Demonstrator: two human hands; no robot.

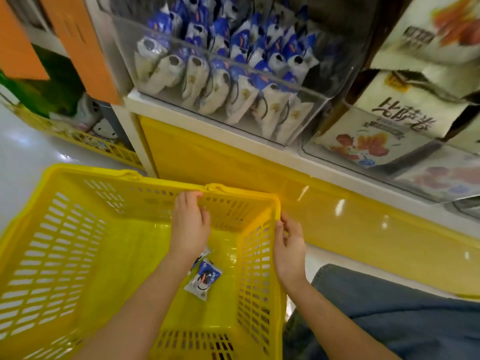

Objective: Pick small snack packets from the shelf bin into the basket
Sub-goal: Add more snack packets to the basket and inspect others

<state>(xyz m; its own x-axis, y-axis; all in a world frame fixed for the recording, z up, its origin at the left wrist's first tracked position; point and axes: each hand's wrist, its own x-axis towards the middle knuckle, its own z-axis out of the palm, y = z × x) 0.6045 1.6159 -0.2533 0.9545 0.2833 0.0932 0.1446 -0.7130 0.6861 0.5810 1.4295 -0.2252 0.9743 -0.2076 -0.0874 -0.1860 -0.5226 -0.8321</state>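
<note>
Reaching across the yellow basket [104, 175], the left hand [191, 227] is lying palm-down over the interior, its fingers stretched nearly straight and its fingertips [189, 194] touching the far rim; it is holding nothing. The right hand [288, 245] is gripping the basket's near-right corner, with the thumb lying against the inner side of the rim and the fingers curling round the outer side. One snack packet [204, 279], blue and white, is lying flat on the basket floor just beside the left forearm. A second packet [205, 252] is showing only partly from under the left wrist, so its position is not fully readable.

Above and beyond the basket, the clear shelf bin [335, 81] is sitting on a white shelf [207, 123] and is holding many matching packets [233, 74], most standing on edge in crowded rows. Printed cartons [389, 120] are standing in the neighbouring compartment to the right of the bin. A denim-clad leg [402, 307] is showing at lower right, beside the basket's right wall. Another yellow basket [78, 139] is resting on the pale floor [26, 157] at the left, beside the shelf unit.
</note>
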